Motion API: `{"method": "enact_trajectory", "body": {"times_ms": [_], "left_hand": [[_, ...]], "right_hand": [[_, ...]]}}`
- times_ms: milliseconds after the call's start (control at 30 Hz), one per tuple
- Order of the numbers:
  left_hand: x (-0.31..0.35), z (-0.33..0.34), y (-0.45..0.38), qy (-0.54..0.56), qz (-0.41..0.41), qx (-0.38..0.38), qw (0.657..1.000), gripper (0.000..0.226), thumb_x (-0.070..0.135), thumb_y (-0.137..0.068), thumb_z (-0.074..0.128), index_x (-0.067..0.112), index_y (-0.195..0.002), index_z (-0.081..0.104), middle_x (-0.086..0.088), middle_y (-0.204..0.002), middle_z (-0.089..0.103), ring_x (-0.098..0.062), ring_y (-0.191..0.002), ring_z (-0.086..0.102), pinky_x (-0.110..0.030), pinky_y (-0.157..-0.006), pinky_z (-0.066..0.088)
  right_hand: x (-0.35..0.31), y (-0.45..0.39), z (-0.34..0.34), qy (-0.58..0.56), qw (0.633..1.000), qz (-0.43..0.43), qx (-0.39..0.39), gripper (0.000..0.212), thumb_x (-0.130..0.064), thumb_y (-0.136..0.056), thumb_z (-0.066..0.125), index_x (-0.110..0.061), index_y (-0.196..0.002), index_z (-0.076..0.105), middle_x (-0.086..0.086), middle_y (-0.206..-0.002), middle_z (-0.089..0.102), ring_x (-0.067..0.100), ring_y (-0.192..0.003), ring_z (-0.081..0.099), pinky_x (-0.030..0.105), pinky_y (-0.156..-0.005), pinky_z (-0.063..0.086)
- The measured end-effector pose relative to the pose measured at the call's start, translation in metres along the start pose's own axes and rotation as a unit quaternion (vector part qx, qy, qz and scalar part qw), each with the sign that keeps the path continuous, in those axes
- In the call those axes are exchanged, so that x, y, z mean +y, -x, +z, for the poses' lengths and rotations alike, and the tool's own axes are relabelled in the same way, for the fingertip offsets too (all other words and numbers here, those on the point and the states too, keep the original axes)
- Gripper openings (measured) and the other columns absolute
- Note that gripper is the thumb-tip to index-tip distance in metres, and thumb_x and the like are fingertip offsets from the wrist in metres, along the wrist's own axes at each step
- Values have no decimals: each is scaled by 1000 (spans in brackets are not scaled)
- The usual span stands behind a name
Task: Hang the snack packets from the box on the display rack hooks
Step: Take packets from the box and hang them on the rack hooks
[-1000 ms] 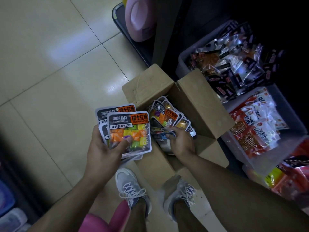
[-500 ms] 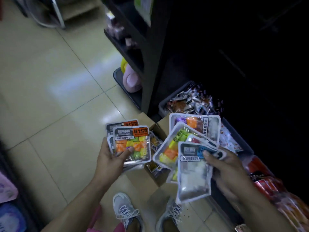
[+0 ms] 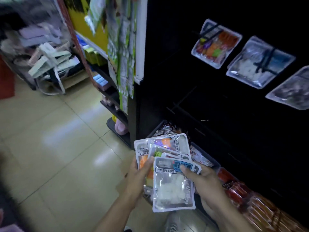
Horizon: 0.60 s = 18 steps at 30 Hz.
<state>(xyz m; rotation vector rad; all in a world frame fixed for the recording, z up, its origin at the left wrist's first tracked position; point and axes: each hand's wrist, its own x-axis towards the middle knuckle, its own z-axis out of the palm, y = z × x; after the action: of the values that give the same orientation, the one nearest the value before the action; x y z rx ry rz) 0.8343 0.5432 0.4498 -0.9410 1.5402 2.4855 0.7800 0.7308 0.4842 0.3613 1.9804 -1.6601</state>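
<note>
1. Holding a fanned stack of snack packets low in front of the dark display rack, both hands meeting at the stack.
2. Curling the left hand round the stack's left edge, thumb lying over the front of the rear packets: the grip pinching the colourful ones.
3. Pinching the front packet, the one with white contents and a blue label, in the right hand, thumb pressing on the label near the top edge, fingers hidden behind.
4. Hanging already on the rack's hooks, upper right: one packet of coloured pieces and, beside it, two pale packets, all tilted in the wide-angle view.
5. Lying below the rack, just behind the hands: trays of other wrapped snacks along the tiled floor.
</note>
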Motion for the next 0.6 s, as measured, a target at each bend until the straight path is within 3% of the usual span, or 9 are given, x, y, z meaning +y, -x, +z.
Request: {"method": "enact_trajectory", "body": {"times_ms": [33, 167, 233, 300, 367, 400, 467, 533, 600], "left_hand": [[4, 7, 6, 4, -5, -5, 1000, 82, 70, -62, 83, 29, -130, 63, -6, -124, 75, -32, -114, 72, -63, -102, 51], [15, 31, 30, 17, -21, -15, 1000, 80, 68, -63, 85, 26, -128, 66, -9, -121, 76, -34, -111, 73, -64, -103, 50], [21, 44, 41, 8, -26, -33, 999, 76, 62, -66, 86, 26, -129, 65, -8, -120, 76, -35, -110, 73, -62, -101, 52], [24, 56, 51, -14, -17, -58, 998, 61, 52, -73, 86, 30, -126, 65, 2, -107, 80, -30, -98, 77, -48, -84, 62], [26, 65, 60, -52, -4, -63, 997, 55, 50, -71, 76, 32, -121, 63, 11, -91, 81, -20, -81, 79, -30, -59, 58], [27, 70, 65, -58, -1, -70, 996, 56, 48, -70, 73, 28, -122, 64, 9, -92, 81, -16, -79, 79, -24, -54, 56], [30, 80, 73, -74, -12, -77, 994, 59, 50, -74, 81, 26, -126, 64, 6, -103, 81, -12, -87, 78, -19, -57, 56], [30, 87, 79, -85, -32, -81, 993, 67, 53, -74, 82, 27, -131, 62, 6, -110, 79, -12, -97, 77, -28, -69, 59], [31, 97, 87, -106, -37, -72, 991, 60, 49, -79, 78, 21, -130, 63, 5, -100, 80, -8, -85, 77, -32, -68, 61]], "right_hand": [[-6, 9, -3, -13, 1000, -2, 12, 55, -47, -64, 90, -21, -110, 77, 1, -105, 79, 25, -100, 76, 53, -99, 55], [-28, 42, -20, -91, 990, -25, 105, 37, -11, -75, 86, -8, -109, 71, 7, -97, 80, 20, -87, 78, 38, -82, 60], [-30, 52, -28, -127, 980, -37, 148, 43, -16, -72, 85, -5, -109, 68, 11, -98, 79, 22, -86, 77, 37, -79, 58], [-33, 63, -36, -140, 975, -43, 168, 45, -26, -71, 84, -5, -108, 69, 11, -95, 79, 27, -90, 76, 42, -87, 57], [-34, 74, -47, -149, 971, -51, 182, 29, -22, -82, 80, -6, -104, 70, 9, -89, 79, 28, -87, 76, 43, -87, 57], [-36, 81, -52, -150, 969, -58, 187, 19, -20, -87, 77, -7, -100, 71, 8, -87, 79, 27, -86, 76, 43, -86, 58], [-36, 90, -61, -150, 967, -71, 195, 11, -22, -92, 74, -11, -94, 74, 5, -89, 78, 26, -89, 75, 43, -90, 58], [-34, 97, -69, -165, 965, -77, 189, 11, -27, -95, 70, -17, -96, 77, -1, -96, 80, 22, -98, 74, 46, -99, 55], [-37, 104, -73, -166, 964, -79, 195, 14, -29, -98, 66, -23, -97, 79, -5, -98, 80, 19, -100, 74, 47, -100, 54]]}}
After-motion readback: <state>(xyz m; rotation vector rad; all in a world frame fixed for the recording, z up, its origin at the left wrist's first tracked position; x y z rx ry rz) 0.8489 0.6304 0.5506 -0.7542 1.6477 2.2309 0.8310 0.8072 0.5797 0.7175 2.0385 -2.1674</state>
